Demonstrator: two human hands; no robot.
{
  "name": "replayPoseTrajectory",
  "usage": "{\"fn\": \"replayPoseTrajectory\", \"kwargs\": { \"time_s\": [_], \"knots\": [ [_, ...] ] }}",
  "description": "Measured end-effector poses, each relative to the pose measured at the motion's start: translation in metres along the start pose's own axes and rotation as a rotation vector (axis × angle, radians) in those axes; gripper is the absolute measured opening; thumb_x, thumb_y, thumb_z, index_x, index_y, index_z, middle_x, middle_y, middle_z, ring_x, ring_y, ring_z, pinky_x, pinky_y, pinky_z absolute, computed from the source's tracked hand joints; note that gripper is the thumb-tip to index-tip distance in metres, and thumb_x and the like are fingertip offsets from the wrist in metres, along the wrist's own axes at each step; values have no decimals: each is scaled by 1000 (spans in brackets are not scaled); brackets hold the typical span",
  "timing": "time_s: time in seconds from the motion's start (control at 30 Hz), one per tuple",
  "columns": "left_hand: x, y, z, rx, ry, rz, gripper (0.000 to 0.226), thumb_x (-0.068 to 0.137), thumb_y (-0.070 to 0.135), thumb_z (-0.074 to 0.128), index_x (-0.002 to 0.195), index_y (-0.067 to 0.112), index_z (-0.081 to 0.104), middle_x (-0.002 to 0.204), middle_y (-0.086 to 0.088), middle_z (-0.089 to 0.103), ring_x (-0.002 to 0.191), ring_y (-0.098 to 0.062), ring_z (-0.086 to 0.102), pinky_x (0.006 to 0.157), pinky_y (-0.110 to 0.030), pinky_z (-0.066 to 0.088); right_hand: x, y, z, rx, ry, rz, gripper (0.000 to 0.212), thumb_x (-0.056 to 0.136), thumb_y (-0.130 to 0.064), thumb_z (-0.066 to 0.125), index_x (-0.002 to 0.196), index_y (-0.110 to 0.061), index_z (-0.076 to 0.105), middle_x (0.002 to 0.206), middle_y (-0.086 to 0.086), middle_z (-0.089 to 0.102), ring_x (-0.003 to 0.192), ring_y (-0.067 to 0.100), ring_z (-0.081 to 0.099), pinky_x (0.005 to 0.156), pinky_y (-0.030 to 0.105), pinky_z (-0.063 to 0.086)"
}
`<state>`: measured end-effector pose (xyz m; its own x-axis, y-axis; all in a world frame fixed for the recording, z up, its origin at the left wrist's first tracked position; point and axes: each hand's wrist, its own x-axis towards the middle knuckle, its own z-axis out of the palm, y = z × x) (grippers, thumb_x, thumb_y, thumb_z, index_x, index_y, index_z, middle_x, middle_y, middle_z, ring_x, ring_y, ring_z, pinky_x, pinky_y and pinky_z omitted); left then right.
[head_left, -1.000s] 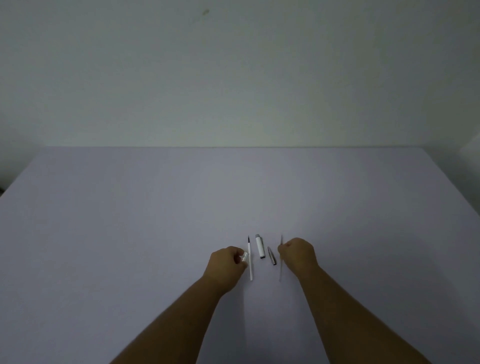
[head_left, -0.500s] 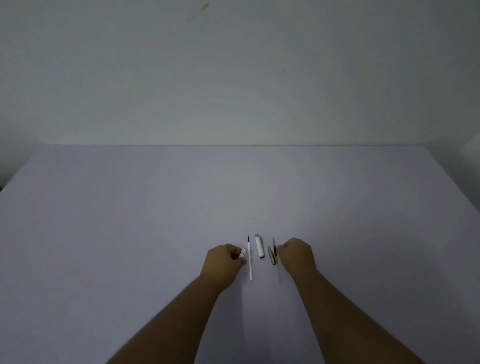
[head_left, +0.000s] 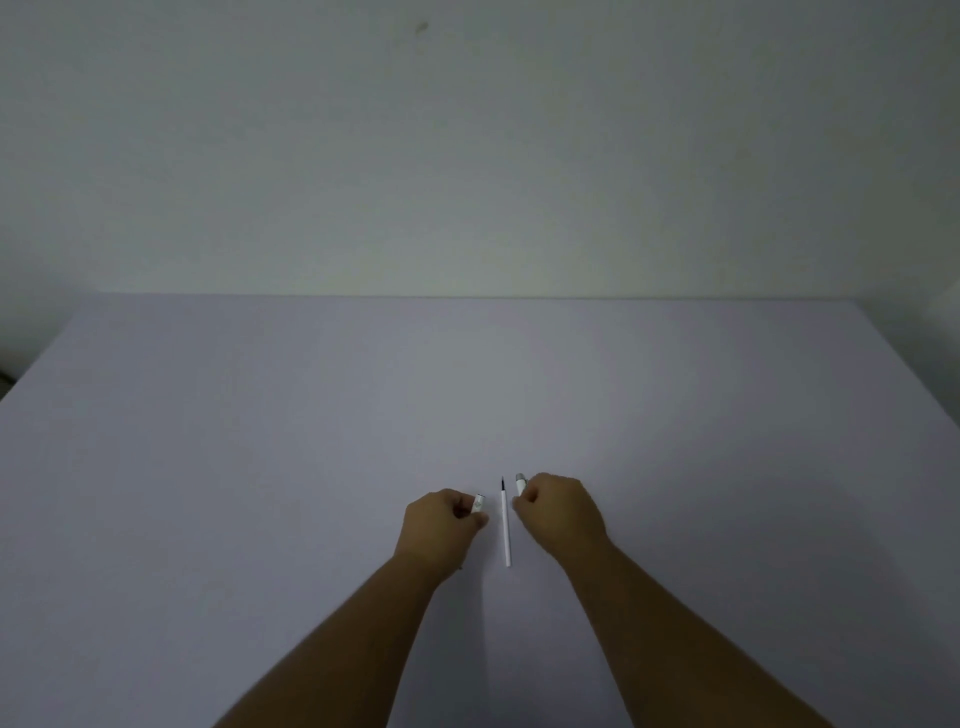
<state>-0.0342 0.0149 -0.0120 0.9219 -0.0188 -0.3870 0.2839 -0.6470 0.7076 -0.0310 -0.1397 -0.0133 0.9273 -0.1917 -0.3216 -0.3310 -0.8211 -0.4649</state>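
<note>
The right hand (head_left: 561, 512) has slid to the left since half a second ago. Now it sits over the spot where the dark little part and the thin rod lay, so those two cannot be seen any more.

The pen is in pieces on the table (head_left: 260, 441), in the half nearer the front edge and about midway between the left and right edges. The left hand (head_left: 441, 525) is curled up and pinches the small white cap (head_left: 478, 503) at its fingertips. Just beside it the ink stick (head_left: 505, 525) lies flat and alone, its black tip pointing at the far edge. No hand touches it. Next comes the white pen tube (head_left: 520, 483). Its grey end pokes out past the right hand, whose fingers curl round the rest of it.

I think the job is only starting. The parts are all apart. The ink stick must still go inside the tube, and the cap must still go on.
</note>
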Motion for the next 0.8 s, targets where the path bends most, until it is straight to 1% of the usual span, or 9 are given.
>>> {"fn": "replayPoseTrajectory", "kwargs": {
  "time_s": [0.13, 0.2, 0.27, 0.33, 0.43, 0.53, 0.6, 0.7, 0.8],
  "knots": [
    [-2, -8, -4, -22, 27, -32, 24, 86, 26, 64, 107, 15, 69, 95, 0, 71, 65, -1, 55, 45, -5, 37, -5, -15, 21, -248, -42, -118, 24, 91, -22, 50, 104, -8, 64, 115, 10, 66, 102, 28, 63, 81, 34, 51],
    [-4, -11, -6, -31, 34, -43, 25, 85, 26, 64, 107, 15, 70, 96, 0, 72, 68, -2, 56, 50, -6, 36, -10, -17, 29, -301, -41, -111, 20, 90, -14, 51, 104, -9, 64, 115, 10, 67, 101, 28, 64, 79, 34, 53],
    [-6, -14, -7, -37, 29, -56, 25, 85, 26, 64, 107, 15, 70, 98, -1, 72, 73, -6, 58, 52, -7, 36, -15, -19, 34, -282, -53, -51, 19, 89, -12, 51, 102, -9, 64, 109, 10, 68, 99, 26, 64, 77, 33, 53],
    [-7, -15, -8, -43, 17, -68, 24, 85, 27, 65, 106, 16, 70, 97, 0, 71, 76, -8, 59, 49, -8, 38, -16, -20, 34, -191, -58, 30, 20, 88, -14, 51, 102, -7, 64, 107, 11, 67, 98, 27, 64, 74, 32, 53],
    [-10, -16, -9, -58, -4, -77, 21, 84, 27, 67, 102, 16, 70, 87, 3, 67, 68, -3, 58, 41, -6, 39, -14, -22, 24, 63, 0, 116, 28, 83, -21, 55, 100, -2, 67, 98, 13, 72, 90, 28, 67, 72, 31, 53],
    [-12, -12, -7, -63, -23, -75, 20, 82, 26, 69, 99, 16, 70, 85, 3, 66, 65, -3, 56, 38, -6, 39, -9, -23, 7, 454, 79, 157, 20, 82, -21, 59, 84, -5, 70, 80, 11, 70, 74, 24, 62, 70, 31, 49],
    [-13, -7, -5, -67, -39, -71, 19, 81, 26, 70, 98, 16, 70, 86, 2, 66, 64, -3, 55, 38, -7, 39, -8, -24, -4, 661, 79, 184, 16, 82, -21, 60, 72, -11, 68, 63, 3, 61, 61, 19, 54, 65, 32, 48],
    [-15, -1, -2, -72, -60, -54, 18, 80, 25, 71, 96, 16, 71, 86, 3, 66, 64, -3, 55, 36, -6, 39, -10, -23, -10, 748, 57, 190, 23, 80, -20, 62, 58, -20, 64, 54, -2, 52, 55, 15, 48, 60, 30, 44],
    [-17, 2, 0, -76, -66, -42, 15, 80, 25, 72, 92, 17, 71, 85, 3, 66, 64, -3, 55, 38, -5, 38, -15, -20, -12, 765, 54, 186, 24, 81, -21, 62, 56, -21, 64, 55, -1, 53, 55, 15, 47, 61, 32, 45]
  ]
}}
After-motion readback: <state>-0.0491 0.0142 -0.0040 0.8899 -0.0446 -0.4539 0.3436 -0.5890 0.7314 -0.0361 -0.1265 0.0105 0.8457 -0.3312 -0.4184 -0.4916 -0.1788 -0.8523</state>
